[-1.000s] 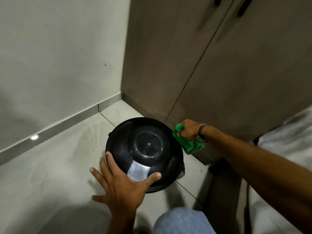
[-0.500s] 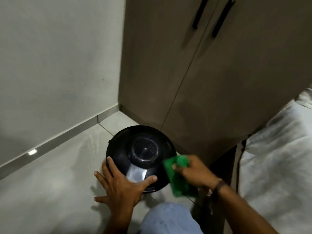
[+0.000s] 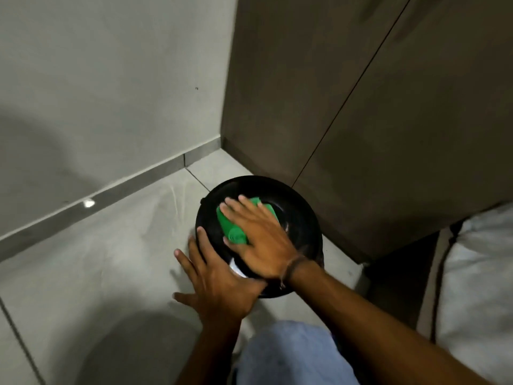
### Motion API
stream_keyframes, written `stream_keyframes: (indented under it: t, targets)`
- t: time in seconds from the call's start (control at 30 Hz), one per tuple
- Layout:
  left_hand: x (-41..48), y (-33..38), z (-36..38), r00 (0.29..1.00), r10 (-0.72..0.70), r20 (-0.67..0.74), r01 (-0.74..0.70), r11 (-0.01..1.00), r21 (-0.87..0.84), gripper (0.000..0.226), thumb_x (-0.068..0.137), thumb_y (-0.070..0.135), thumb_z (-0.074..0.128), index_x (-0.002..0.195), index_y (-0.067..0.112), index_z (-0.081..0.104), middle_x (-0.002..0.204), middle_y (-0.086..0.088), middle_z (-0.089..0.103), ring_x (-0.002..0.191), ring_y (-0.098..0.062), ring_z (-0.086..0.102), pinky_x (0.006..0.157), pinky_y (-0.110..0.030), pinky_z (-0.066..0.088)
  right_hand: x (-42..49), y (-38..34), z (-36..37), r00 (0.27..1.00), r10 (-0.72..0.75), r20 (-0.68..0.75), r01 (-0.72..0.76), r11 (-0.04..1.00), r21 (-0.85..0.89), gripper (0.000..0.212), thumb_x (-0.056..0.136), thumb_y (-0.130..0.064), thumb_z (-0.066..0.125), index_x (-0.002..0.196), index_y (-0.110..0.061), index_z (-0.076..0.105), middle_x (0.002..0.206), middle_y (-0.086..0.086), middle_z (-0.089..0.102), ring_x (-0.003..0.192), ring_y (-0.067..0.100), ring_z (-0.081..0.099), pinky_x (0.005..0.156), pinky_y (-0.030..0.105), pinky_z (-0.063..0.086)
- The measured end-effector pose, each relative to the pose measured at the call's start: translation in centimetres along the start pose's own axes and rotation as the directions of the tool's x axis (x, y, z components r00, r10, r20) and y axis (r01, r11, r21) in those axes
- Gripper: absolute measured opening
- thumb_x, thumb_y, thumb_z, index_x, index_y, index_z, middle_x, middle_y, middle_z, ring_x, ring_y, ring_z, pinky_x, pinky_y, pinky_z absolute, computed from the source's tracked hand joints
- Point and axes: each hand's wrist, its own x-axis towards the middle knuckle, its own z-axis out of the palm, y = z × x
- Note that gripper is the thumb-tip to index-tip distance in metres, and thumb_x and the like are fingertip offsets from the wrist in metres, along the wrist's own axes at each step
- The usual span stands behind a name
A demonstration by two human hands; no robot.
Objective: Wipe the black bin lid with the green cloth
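While crouched over the floor, seen from the head camera looking down: nearest, a knee in pale blue fabric at the bottom edge, between the two forearms. Just beyond it, left hand laid flat with fingers spread wide, palm over the near rim of the black bin lid, fingertips fanning out to the left over the floor, thumb reaching right under the other wrist. Crossing above that thumb, right hand flat and open, fingers stretched out toward the upper left, pressing the green cloth down onto the middle of the lid; dark band around that wrist. Cloth bunched under the palm, green showing at the left edge of the hand and past the fingertips. Small pale patch on the lid peeking out between the two hands. Lid round, glossy, sitting on top of the bin, close to the corner of the room. To the right, a white cushioned surface, well apart from the lid. Farther back, just behind the lid, brown cabinet doors with a thin seam between them. To the left of those, grey wall meeting the tiled floor along a darker skirting strip.
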Motion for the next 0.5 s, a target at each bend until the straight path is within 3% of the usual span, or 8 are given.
stream_keyframes:
  t: [0.07, 0.1, 0.17, 0.27, 0.33, 0.4, 0.47, 0.5]
  targets:
    - [-0.1, -0.1, 0.2, 1.0, -0.005, -0.023, 0.004, 0.999, -0.032, 0.147, 0.057, 0.054, 0.091, 0.162, 0.039, -0.01, 0.177, 0.009, -0.001, 0.164, -0.029, -0.015, 0.113, -0.088, 0.016, -5.9, 1.4, 0.2, 0.999, -0.035, -0.011, 0.036, 0.999, 0.014, 0.067, 0.104, -0.042, 0.047, 0.166, -0.041, 0.024, 0.175, -0.021, 0.018, 0.166, 0.005, 0.002, 0.132, 0.027, -0.007]
    - [-0.2, 0.0, 0.1, 1.0, -0.011, -0.004, 0.011, 0.999, -0.049, 0.155, 0.049, 0.064, 0.093, 0.163, 0.039, -0.009, 0.176, 0.009, -0.001, 0.164, -0.029, -0.014, 0.113, -0.087, 0.016, -8.4, 3.0, -0.2, 0.999, 0.01, -0.042, -0.009, 1.0, 0.015, 0.068, 0.104, -0.035, 0.048, 0.166, -0.045, 0.021, 0.175, -0.024, 0.014, 0.165, 0.003, 0.0, 0.133, 0.028, -0.006]
    - [-0.4, 0.1, 0.0, 0.998, -0.008, 0.064, 0.013, 0.997, -0.082, 0.173, 0.027, 0.087, 0.086, 0.164, 0.038, -0.009, 0.177, 0.009, -0.001, 0.164, -0.03, -0.012, 0.112, -0.086, 0.014, -10.0, 6.7, -1.5, 0.975, 0.179, -0.13, -0.172, 0.983, 0.063, 0.071, 0.105, -0.018, 0.052, 0.166, -0.042, 0.024, 0.176, -0.019, 0.017, 0.166, 0.009, 0.004, 0.136, 0.037, 0.007]
    - [-0.7, 0.4, 0.2, 0.997, 0.016, 0.071, -0.008, 0.994, -0.111, 0.176, 0.024, 0.091, 0.083, 0.164, 0.036, -0.008, 0.176, 0.007, 0.001, 0.165, -0.032, -0.01, 0.111, -0.088, 0.013, -4.0, 8.2, -3.8, 0.845, 0.513, -0.152, -0.448, 0.833, 0.324, 0.062, 0.106, -0.016, 0.056, 0.164, -0.027, 0.035, 0.174, -0.005, 0.029, 0.166, 0.02, 0.014, 0.135, 0.042, 0.016]
    - [-0.8, 0.6, 0.3, 0.998, 0.009, 0.063, -0.001, 0.992, -0.123, 0.173, 0.028, 0.085, 0.087, 0.165, 0.035, -0.006, 0.176, 0.006, 0.002, 0.165, -0.032, -0.009, 0.111, -0.088, 0.013, -0.2, 5.9, -3.8, 0.886, 0.43, -0.172, -0.41, 0.901, 0.139, 0.065, 0.103, -0.028, 0.058, 0.164, -0.023, 0.036, 0.173, -0.003, 0.032, 0.165, 0.024, 0.018, 0.134, 0.044, 0.017]
    - [-0.7, 0.8, 0.6, 0.999, -0.003, 0.035, 0.007, 0.995, -0.103, 0.167, 0.037, 0.072, 0.095, 0.165, 0.035, -0.006, 0.175, 0.006, 0.004, 0.164, -0.032, -0.008, 0.111, -0.087, 0.014, -0.7, 3.0, -1.8, 0.971, 0.205, -0.127, -0.209, 0.978, -0.018, 0.069, 0.098, -0.037, 0.05, 0.165, -0.027, 0.034, 0.174, -0.006, 0.03, 0.165, 0.021, 0.017, 0.135, 0.044, 0.009]
    - [-0.7, 0.6, 0.9, 0.999, -0.03, 0.012, 0.031, 0.996, -0.087, 0.158, 0.048, 0.055, 0.098, 0.164, 0.036, -0.007, 0.175, 0.005, 0.005, 0.164, -0.034, -0.008, 0.112, -0.089, 0.017, -4.9, 1.3, -0.1, 0.998, 0.065, -0.018, -0.065, 0.998, -0.012, 0.073, 0.094, -0.039, 0.04, 0.166, -0.034, 0.027, 0.175, -0.011, 0.025, 0.166, 0.013, 0.007, 0.133, 0.035, -0.004]
    - [-0.6, 0.4, 1.0, 1.0, -0.031, -0.002, 0.03, 0.995, -0.09, 0.156, 0.05, 0.054, 0.097, 0.164, 0.036, -0.007, 0.175, 0.006, 0.005, 0.164, -0.034, -0.008, 0.111, -0.089, 0.018, -6.6, 1.4, -0.4, 0.997, 0.071, -0.018, -0.07, 0.997, 0.008, 0.075, 0.093, -0.036, 0.039, 0.166, -0.037, 0.024, 0.176, -0.014, 0.022, 0.165, 0.009, 0.001, 0.132, 0.033, -0.005]
